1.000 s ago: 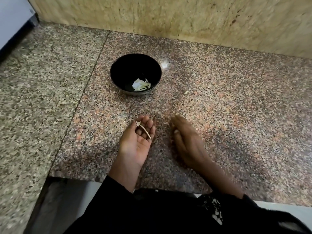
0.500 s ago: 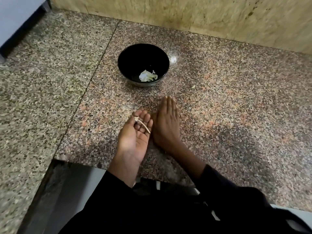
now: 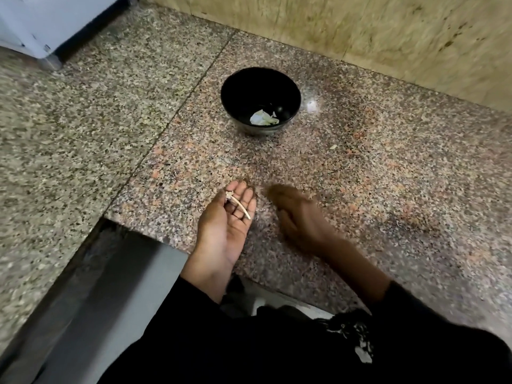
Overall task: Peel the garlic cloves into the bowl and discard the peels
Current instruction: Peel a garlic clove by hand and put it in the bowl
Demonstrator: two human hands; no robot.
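A black bowl (image 3: 260,98) stands on the pink granite counter (image 3: 388,189), with pale garlic pieces (image 3: 263,118) at its bottom. My left hand (image 3: 227,220) lies palm up at the counter's front edge, fingers relaxed, and a thin dry garlic stem (image 3: 238,204) with a bit of peel rests across its fingers. My right hand (image 3: 297,214) is palm down just to the right, blurred by motion, fingers roughly straight against the counter and holding nothing I can see.
A small peel scrap (image 3: 333,146) lies on the counter right of the bowl. A grey granite slab (image 3: 69,134) adjoins on the left. A beige wall (image 3: 388,29) runs behind. A white appliance (image 3: 41,23) stands at the far left corner.
My right hand has swept from beside the left hand's fingers back to the right across the counter. The left hand keeps the stem. The camera has tilted, shifting the scene rightward.
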